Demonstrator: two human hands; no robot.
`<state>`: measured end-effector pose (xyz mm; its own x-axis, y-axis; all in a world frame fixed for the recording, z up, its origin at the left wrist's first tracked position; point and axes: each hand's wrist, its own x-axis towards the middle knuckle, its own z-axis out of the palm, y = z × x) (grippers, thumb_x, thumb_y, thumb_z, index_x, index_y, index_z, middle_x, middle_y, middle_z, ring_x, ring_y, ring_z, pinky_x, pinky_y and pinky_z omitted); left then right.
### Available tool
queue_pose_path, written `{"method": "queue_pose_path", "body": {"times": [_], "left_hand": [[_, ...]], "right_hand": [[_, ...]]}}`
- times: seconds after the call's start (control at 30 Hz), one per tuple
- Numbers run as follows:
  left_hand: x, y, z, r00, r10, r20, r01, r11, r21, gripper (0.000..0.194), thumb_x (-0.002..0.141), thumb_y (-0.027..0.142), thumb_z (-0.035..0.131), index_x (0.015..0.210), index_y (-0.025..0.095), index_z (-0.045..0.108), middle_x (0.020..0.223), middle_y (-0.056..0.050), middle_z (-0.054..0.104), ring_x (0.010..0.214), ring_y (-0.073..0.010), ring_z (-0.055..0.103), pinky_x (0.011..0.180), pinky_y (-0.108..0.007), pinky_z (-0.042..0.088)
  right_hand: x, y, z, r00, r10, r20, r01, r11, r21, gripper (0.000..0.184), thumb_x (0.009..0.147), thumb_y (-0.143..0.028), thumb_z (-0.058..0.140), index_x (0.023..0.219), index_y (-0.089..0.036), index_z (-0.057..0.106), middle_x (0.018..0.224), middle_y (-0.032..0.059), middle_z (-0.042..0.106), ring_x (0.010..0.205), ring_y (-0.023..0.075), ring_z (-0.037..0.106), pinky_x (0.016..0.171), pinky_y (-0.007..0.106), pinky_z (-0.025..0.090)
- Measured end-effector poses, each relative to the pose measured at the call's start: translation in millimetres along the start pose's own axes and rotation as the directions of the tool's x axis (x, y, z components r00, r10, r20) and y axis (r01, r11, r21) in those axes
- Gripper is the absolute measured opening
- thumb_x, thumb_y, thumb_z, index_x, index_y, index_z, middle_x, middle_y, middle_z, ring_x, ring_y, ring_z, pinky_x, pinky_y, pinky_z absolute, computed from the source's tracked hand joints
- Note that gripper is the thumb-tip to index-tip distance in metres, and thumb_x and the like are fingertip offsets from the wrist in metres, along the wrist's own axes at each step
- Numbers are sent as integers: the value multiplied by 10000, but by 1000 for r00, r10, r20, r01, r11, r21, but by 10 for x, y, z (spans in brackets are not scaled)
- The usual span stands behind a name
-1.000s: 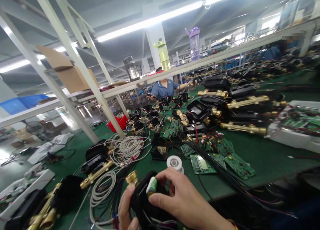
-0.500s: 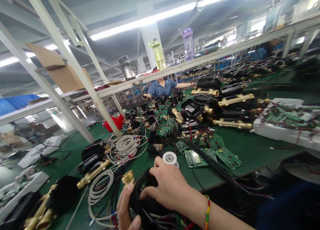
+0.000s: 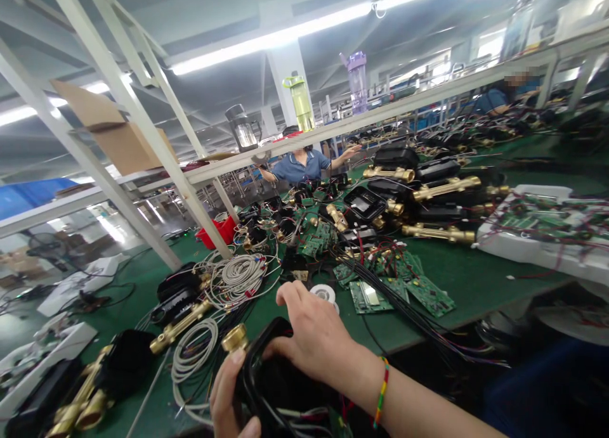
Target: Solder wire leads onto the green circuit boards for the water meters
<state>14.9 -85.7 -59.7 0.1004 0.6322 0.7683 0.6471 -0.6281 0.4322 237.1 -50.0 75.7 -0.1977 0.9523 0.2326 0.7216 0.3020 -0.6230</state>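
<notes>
My left hand (image 3: 228, 400) grips the near side of a black meter housing (image 3: 280, 387) with a brass fitting (image 3: 235, 338) at its top left. My right hand (image 3: 311, 336) lies over the housing's top, fingers curled down into its open cavity. Whether anything is under those fingers is hidden. A beaded band sits on my right wrist. Wires run out from under the housing.
A solder spool (image 3: 323, 294), green circuit boards (image 3: 394, 289) and coiled white cables (image 3: 238, 276) lie on the green bench just beyond. Black and brass meters (image 3: 428, 191) are stacked further right, a white tray (image 3: 537, 248) of boards far right. A person in blue (image 3: 302, 165) works opposite.
The green and white cell my right hand held a second ago is no longer visible. That hand has pushed down over the housing. The view has shifted slightly.
</notes>
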Motion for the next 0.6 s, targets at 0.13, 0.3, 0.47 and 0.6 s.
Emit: {"method": "queue_pose_path", "body": {"times": [0.13,0.3,0.47,0.6], "left_hand": [[153,162,-60,986,160,-51,-159,987,16,682,980,250,604,1602,340,338,1617,-117,429,1408,-364,534,1033,-566,602],[449,154,-86,949,313,-30,-314,949,-33,1116,719,325,915,1615,363,251,1654,-148,313,1454,-441,432,1113,-731,452],[711,-165,-197,934,236,269,-231,972,-50,1093,815,350,849,1646,274,143,1640,-227,299,1511,-435,376,1166,-713,411],[1005,-407,-261,794,265,547,-320,948,6,1181,732,366,901,1640,271,151,1642,-239,305,1533,-468,329,1178,-691,411]], "right_hand": [[177,43,39,984,-91,152,66,984,164,392,770,-514,886,1027,-250,753,972,36,782,959,284,732,786,335,490],[319,130,155,985,-53,164,1,954,300,352,822,-419,833,1099,-214,762,1073,103,782,1083,338,704,941,427,497],[140,517,352,947,78,312,-236,826,512,580,955,-305,639,1504,-195,490,1189,121,748,690,164,719,607,285,554],[-93,799,633,892,200,407,-417,713,564,372,952,-168,542,1313,-111,609,879,73,765,493,91,602,474,200,460]]}}
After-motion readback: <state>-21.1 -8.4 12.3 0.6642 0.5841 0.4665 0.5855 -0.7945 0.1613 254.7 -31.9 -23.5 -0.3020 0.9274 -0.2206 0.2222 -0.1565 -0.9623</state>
